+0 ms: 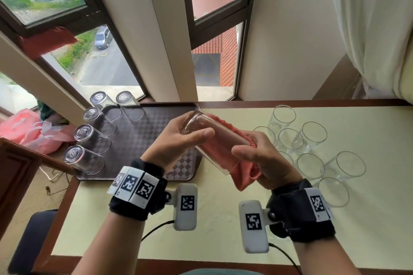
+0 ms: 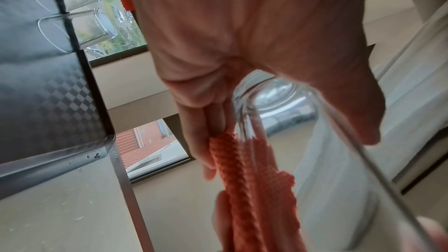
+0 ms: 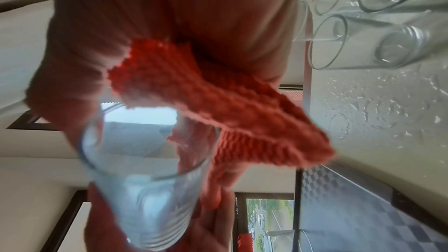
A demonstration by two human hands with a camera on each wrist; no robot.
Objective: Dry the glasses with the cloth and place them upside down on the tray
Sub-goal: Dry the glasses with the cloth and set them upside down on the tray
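The left hand (image 1: 178, 140) grips the closed end of a clear glass (image 1: 210, 140), fingers and thumb curled round its base, and holds it tilted in the air above the worktop (image 1: 223, 241), base up and away, mouth down toward the person. The right hand (image 1: 261, 158) is clamped on an orange knitted cloth (image 1: 243, 172), pressing it against the underside and mouth end of that glass, thumb on the near side. In the right wrist view the cloth (image 3: 218, 106) is bunched between the palm and the glass (image 3: 145, 189), lying against the outer wall beside the open rim. In the left wrist view the cloth (image 2: 244, 189) runs along the glass (image 2: 278, 102) under the fingers (image 2: 201, 131). To the left lies a dark checkered tray (image 1: 145, 136), one corner just under the held glass; five glasses (image 1: 89, 136) stand upside down on it along its left and far edges. On the right of the worktop, a cluster of upright glasses (image 1: 312, 158) stands close together, with water droplets (image 3: 387, 106) on the surface near them. Behind the worktop is a window (image 1: 107, 62), with a white curtain (image 1: 368, 29) at the right.
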